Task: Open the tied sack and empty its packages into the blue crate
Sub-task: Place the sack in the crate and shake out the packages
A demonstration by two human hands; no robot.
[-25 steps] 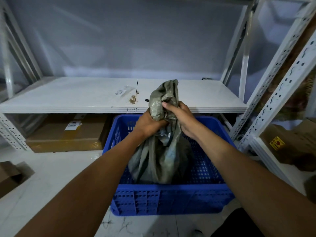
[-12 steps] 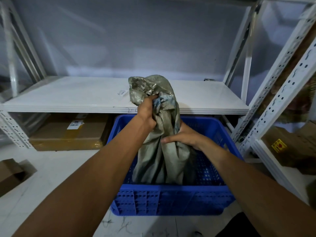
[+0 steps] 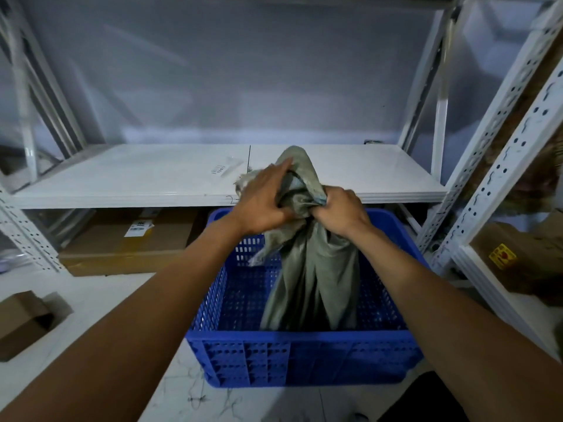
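A grey-green woven sack [image 3: 310, 278] hangs upright with its lower end inside the blue crate [image 3: 304, 357] on the floor. My left hand [image 3: 265, 205] grips the bunched top of the sack from the left, fingers reaching up over the fabric. My right hand [image 3: 341, 211] is closed tight on the neck of the sack just to the right. The top of the sack pokes up above both hands. No packages are visible; the sack hides the crate's middle.
A white metal shelf [image 3: 152, 178] runs behind the crate, with a flat cardboard box [image 3: 131, 239] under it. A small open carton [image 3: 24, 321] lies at the left on the floor. Perforated white rack uprights [image 3: 499, 141] and boxes [image 3: 524, 257] stand at the right.
My left hand came down from the raised sack top to the neck. My right hand moved up from the sack's side and closed on the neck. The sack's top bunch is lower.
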